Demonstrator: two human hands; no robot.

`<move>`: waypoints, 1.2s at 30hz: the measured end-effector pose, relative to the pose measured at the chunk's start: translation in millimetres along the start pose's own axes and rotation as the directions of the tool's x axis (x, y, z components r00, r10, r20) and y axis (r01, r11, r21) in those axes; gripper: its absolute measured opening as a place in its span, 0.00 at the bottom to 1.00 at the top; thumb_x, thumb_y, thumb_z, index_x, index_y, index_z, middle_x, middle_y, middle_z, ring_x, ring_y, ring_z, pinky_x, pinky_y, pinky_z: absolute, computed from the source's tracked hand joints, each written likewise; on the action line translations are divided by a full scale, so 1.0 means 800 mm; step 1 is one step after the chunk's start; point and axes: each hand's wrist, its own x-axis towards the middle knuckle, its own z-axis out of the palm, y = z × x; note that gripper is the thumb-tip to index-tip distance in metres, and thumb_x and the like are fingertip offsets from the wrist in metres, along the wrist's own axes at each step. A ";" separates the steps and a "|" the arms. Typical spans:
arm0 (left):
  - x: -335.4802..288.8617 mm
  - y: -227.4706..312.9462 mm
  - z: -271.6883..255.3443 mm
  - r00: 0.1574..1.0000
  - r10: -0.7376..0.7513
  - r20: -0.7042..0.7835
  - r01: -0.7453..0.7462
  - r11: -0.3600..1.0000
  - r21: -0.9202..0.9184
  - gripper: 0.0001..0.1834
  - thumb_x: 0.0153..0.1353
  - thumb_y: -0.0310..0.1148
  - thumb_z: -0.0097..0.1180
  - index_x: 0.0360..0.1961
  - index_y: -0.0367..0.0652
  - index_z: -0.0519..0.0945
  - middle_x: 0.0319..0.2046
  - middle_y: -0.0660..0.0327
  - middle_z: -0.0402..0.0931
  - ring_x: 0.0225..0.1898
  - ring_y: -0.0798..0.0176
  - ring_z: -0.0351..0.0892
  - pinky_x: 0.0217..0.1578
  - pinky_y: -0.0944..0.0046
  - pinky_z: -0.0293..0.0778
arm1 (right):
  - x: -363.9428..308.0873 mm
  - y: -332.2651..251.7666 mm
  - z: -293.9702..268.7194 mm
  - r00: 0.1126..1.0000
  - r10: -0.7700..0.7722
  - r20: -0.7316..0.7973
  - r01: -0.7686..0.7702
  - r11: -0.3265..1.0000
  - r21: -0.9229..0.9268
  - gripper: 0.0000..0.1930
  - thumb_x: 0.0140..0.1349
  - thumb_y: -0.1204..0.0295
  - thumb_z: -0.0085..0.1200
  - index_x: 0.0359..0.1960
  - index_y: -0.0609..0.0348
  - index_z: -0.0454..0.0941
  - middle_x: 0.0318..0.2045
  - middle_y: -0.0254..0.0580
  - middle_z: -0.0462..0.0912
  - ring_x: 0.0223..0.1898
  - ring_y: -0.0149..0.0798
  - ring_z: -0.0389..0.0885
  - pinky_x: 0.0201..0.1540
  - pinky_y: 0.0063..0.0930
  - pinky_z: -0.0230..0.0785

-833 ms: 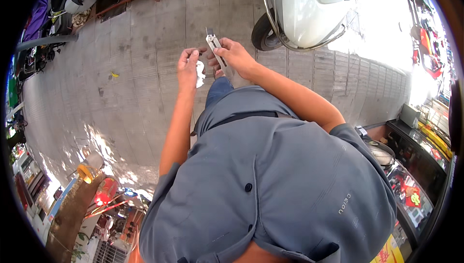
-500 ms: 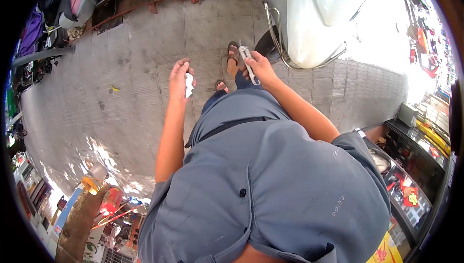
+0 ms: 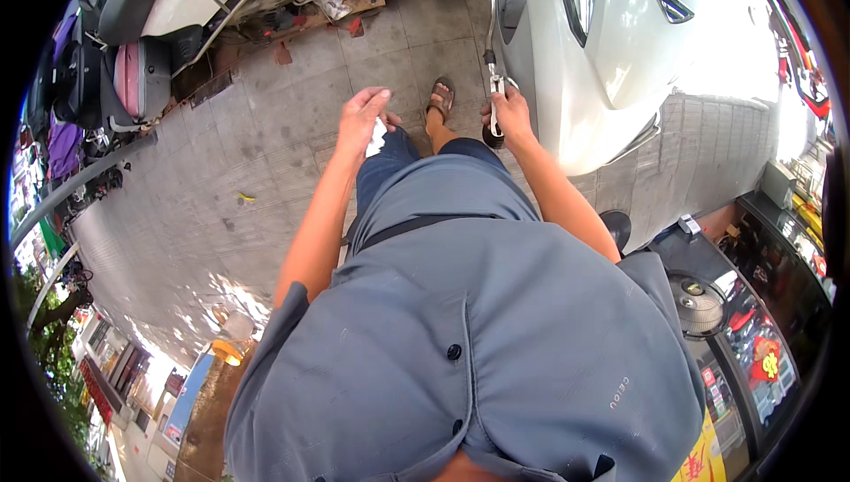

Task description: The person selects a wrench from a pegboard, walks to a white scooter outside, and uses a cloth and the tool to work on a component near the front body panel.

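Silver hand tool (image 3: 496,88) just left of white scooter (image 3: 606,75) | right hand (image 3: 510,115) grip closed round it | left hand (image 3: 359,122) grip curled on white wad (image 3: 377,137), farther left of scooter | tip: keep metal off scooter panels

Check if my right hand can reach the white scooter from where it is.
Probably yes: your right hand is close beside the white scooter, with nothing visible blocking the way, though that hand is holding a metal tool.
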 end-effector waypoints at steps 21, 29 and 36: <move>0.233 0.127 0.101 0.587 -0.605 0.537 -0.077 0.619 0.782 0.15 0.66 0.40 0.57 0.45 0.40 0.82 0.23 0.71 0.71 0.23 0.77 0.67 0.25 0.73 0.64 | 0.070 -0.050 0.109 0.818 0.382 -0.431 -0.121 0.846 0.519 0.14 0.64 0.71 0.42 0.45 0.71 0.63 0.20 0.48 0.78 0.14 0.39 0.76 0.15 0.31 0.66; 0.299 0.175 0.069 0.474 -0.712 0.518 -0.233 0.466 0.854 0.14 0.66 0.41 0.57 0.40 0.40 0.81 0.24 0.71 0.70 0.26 0.77 0.67 0.27 0.73 0.62 | 0.100 -0.065 0.140 0.701 0.499 -0.509 -0.085 0.768 0.635 0.10 0.65 0.73 0.40 0.41 0.70 0.64 0.18 0.47 0.76 0.14 0.39 0.76 0.14 0.32 0.65; 0.342 0.203 0.067 0.436 -0.733 0.521 -0.311 0.421 0.852 0.12 0.67 0.39 0.56 0.41 0.41 0.81 0.26 0.72 0.72 0.27 0.77 0.68 0.29 0.73 0.65 | 0.107 -0.076 0.152 0.625 0.521 -0.581 -0.050 0.770 0.636 0.10 0.64 0.72 0.40 0.37 0.70 0.66 0.18 0.46 0.77 0.11 0.38 0.74 0.10 0.29 0.58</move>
